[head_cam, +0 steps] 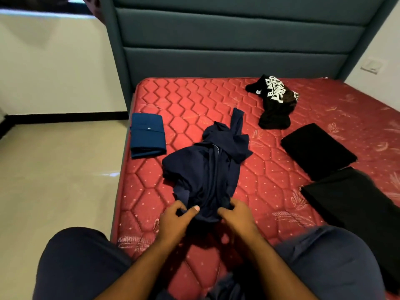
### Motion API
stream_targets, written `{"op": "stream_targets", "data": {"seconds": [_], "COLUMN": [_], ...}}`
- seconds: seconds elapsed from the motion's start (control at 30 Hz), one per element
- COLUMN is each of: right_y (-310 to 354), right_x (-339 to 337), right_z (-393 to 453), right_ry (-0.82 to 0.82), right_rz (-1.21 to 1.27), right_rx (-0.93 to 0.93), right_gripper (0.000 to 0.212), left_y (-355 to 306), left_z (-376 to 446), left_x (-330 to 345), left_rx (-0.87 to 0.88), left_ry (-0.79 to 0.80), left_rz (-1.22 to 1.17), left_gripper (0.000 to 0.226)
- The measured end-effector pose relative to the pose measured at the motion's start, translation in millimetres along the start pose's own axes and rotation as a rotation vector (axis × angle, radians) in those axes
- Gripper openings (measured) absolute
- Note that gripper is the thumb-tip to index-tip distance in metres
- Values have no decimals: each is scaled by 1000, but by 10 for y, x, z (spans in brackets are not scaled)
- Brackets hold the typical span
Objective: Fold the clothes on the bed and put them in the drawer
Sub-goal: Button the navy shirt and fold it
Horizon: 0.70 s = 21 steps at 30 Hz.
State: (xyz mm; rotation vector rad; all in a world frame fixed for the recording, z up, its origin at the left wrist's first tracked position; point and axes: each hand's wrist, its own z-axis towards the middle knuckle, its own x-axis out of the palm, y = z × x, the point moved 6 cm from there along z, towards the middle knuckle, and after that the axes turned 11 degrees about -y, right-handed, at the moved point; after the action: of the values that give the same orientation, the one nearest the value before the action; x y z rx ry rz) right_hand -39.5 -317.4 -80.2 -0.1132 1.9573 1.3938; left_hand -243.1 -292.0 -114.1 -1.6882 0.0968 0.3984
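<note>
A crumpled navy garment (207,169) lies on the red mattress (184,100), its long axis running from the near edge toward the headboard (227,46). One narrow strip of it points away toward the headboard, tilted slightly right, and its bunched hem end faces the person.

The left hand (175,219) grips the near hem, fingers curled and thumb pressed on top of the cloth. The right hand (236,215) holds the same hem just beside it, fingers curled into the fabric. The two hands sit close together at the garment's nearest end, so the rest of the garment stretches away from them up the mattress.

A folded blue garment (148,135) rests near the left edge of the mattress, well apart from the hands. An unfolded black shirt with white lettering (275,100) lies farther up toward the headboard on the right. A folded black garment (318,150) lies to the right of the navy one, and another black piece (357,204) sits nearer the person by the right side.
</note>
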Motion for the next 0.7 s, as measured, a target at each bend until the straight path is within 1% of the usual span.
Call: {"op": "stream_targets", "data": {"seconds": [0.07, 0.1, 0.13, 0.17, 0.2, 0.27, 0.3, 0.33, 0.37, 0.4, 0.43, 0.47, 0.5, 0.57, 0.6, 0.63, 0.67, 0.7], "right_y": [248, 386, 524, 611, 718, 755, 735, 650, 555, 460, 366, 311, 302, 369, 461, 595, 732, 939], "right_x": [-137, -211, -273, -291, -298, -234, -184, -142, -81, -65, -67, -115, -196, -436, -569, -716, -813, -926], "right_z": [121, 183, 244, 295, 339, 369, 354, 347, 333, 298, 282, 298, 294, 363, 414, 487, 582, 690], "right_ry": [-109, -164, -207, -215, -210, -177, -158, -148, -137, -127, -114, -115, -120, -164, -201, -221, -214, -187], "right_rz": [27, 58, 89, 126, 167, 203, 212, 225, 240, 244, 259, 264, 282, 238, 168, 105, 82, 114], "right_rx": [-66, -112, -148, -170, -193, -196, -204, -203, -203, -198, -195, -181, -163, -190, -219, -231, -198, -151], "right_gripper": [30, 32, 29, 25, 25, 29, 29, 26, 19, 11, 9, 12, 12, 15, 19, 25, 30, 31], "left_y": [-152, -244, -355, -437, -518, -563, -543, -468, -353, -267, -181, -98, -29, 30, -15, -143, -329, -641], "left_z": [195, 315, 445, 550, 652, 750, 765, 798, 839, 851, 866, 895, 904, 991, 1063, 1158, 1254, 1381], "left_x": [-59, -75, -84, -99, -128, -108, -107, -76, -49, -14, 18, 31, 16, -66, -133, -206, -285, -362], "left_rx": [-35, -77, -106, -125, -116, -42, -16, -14, -43, -63, -64, -67, -93, -157, -184, -219, -250, -253], "left_ry": [-122, -148, -158, -162, -157, -106, -90, -73, -49, -17, 14, 36, 40, -13, -63, -122, -186, -226], "left_rz": [-49, -60, -30, 53, 217, 599, 688, 683, 601, 491, 403, 356, 306, 153, 73, -4, -98, -201], "left_gripper": [34, 31, 30, 32, 37, 47, 54, 64, 73, 73, 61, 42, 28, 38, 37, 32, 27, 22]}}
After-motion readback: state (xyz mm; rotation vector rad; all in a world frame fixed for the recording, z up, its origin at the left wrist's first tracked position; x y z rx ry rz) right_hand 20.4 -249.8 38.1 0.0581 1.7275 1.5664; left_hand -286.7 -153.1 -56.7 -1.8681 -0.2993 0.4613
